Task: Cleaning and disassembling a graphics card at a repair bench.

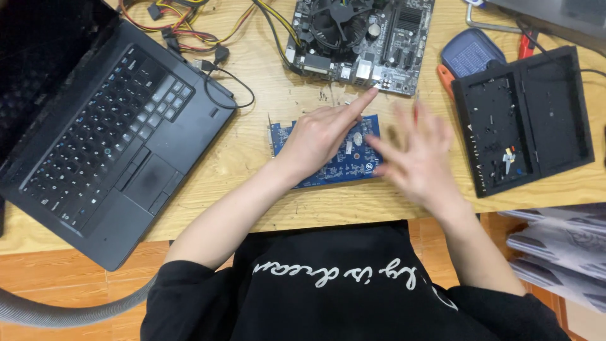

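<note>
While the left hand (319, 136) lies palm-down on the blue circuit card (344, 163), its index finger stretches forward past the card's far edge, the tip ending just short of the near edge of the motherboard (363, 41); the other fingers of that hand are curled loosely together on the card's surface, pressing on it rather than gripping it. That card rests flat on the wooden table (265, 145), mostly under the left palm, with its metal bracket end showing beside the wrist and its right end reaching toward the right hand's fingertips. Right hand (413, 158) is blurred with motion; its fingers are spread apart and clamp nothing, hovering over or brushing the card's right end, though whether they touch it cannot be told. Beyond the left index fingertip sits the motherboard with its round black fan (338, 22). Off to the outer side of the right hand's fingers lies a black plastic tray (527, 117) with small parts inside, and past it a blue pouch (472, 53). Well away from the left hand's knuckles, on the far side, an open black laptop (107, 126) sits at an angle, with a bundle of coloured cables (189, 28) near its upper corner.
</note>
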